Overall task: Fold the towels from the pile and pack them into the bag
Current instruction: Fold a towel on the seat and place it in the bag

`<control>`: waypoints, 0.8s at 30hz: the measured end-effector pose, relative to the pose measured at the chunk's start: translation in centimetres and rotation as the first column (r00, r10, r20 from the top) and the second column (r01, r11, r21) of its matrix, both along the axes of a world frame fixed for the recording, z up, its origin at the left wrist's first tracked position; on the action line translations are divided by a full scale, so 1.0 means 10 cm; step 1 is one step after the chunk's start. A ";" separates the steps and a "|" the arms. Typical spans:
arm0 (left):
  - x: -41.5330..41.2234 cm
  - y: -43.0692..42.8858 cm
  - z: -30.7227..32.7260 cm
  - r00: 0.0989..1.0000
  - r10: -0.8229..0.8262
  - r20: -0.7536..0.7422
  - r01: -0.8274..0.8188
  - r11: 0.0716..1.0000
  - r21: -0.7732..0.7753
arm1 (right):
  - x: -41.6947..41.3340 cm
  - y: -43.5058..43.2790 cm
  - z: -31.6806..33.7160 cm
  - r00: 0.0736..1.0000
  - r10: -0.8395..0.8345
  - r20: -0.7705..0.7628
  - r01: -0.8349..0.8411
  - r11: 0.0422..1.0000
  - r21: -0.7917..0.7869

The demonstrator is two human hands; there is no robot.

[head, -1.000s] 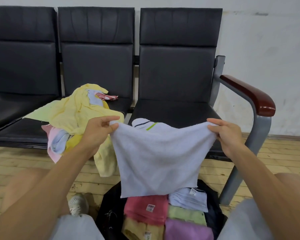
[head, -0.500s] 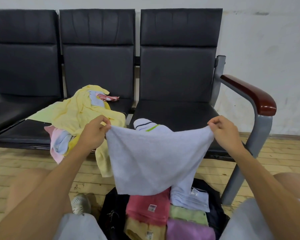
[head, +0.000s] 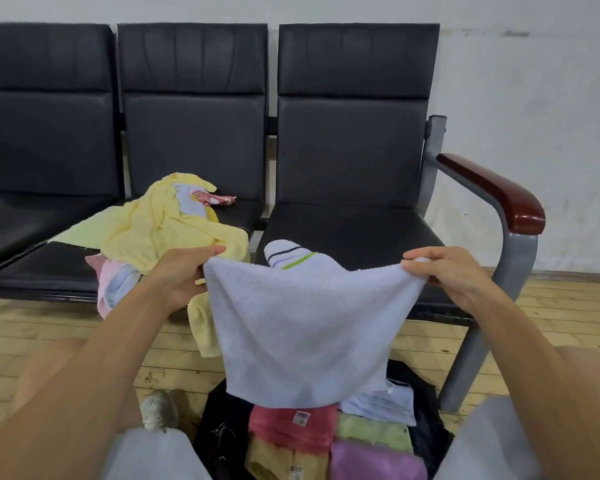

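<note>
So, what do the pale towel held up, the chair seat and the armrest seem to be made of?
Pale towel: probably cotton terry, matte; fuzzy nap, soft drape.
Chair seat: leather or imitation, cannot tell which; black, faint sheen, creases.
Armrest: perhaps varnished wood, glossy reddish-brown; plastic is possible.

free: back of right seat (head: 354, 230) | blocked: pile (head: 160, 230) on middle seat (head: 239, 218), armrest (head: 492, 188) at right, held towel (head: 302, 323) hanging over bag (head: 430, 434)

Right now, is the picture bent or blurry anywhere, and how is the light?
Head view: light is soft and even, no glare or hard shadows; the wide lens stretches the black seats at the left edge; the held pale towel is sharp, while the folded towels in the bag look smeared.
</note>
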State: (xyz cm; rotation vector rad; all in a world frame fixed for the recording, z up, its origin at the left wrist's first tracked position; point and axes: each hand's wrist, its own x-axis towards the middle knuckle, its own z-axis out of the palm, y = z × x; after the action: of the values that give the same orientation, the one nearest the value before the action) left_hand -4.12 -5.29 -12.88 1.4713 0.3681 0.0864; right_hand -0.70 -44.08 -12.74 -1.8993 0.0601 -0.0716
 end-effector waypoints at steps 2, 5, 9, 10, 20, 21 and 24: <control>0.00 0.02 0.00 0.999 -0.024 -0.032 0.025 1.000 0.018 | 0.01 -0.02 0.00 0.998 0.055 -0.010 -0.056 0.993 -0.106; -0.01 0.02 -0.01 0.999 -0.040 -0.031 0.045 0.985 0.166 | 0.01 0.00 -0.03 0.995 0.088 0.046 -0.068 0.941 -0.333; -0.02 0.00 -0.01 0.992 -0.111 -0.055 0.120 0.966 0.231 | 0.07 0.04 -0.11 0.984 0.120 0.133 -0.010 0.779 -0.626; -0.02 0.00 -0.02 0.990 -0.125 -0.072 0.139 0.960 0.242 | 0.09 0.04 -0.13 0.984 0.119 0.131 -0.005 0.760 -0.650; -0.09 -0.06 -0.01 0.941 -0.330 -0.072 0.328 0.841 0.431 | 0.19 -0.04 -0.18 0.993 0.067 0.101 0.029 0.678 -0.734; -0.10 -0.07 -0.01 0.932 -0.355 -0.070 0.346 0.820 0.456 | 0.19 -0.04 -0.18 0.992 0.066 0.108 0.035 0.677 -0.735; -0.09 -0.06 -0.06 0.926 -0.365 -0.094 0.336 0.686 0.645 | 0.20 -0.06 -0.20 0.990 0.060 0.126 0.052 0.679 -0.732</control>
State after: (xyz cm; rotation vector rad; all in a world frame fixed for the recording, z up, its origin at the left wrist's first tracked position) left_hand -4.99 -5.92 -13.48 2.2175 -0.0075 -0.0754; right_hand 1.30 -44.66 -14.74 -2.7101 -0.0873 -0.2615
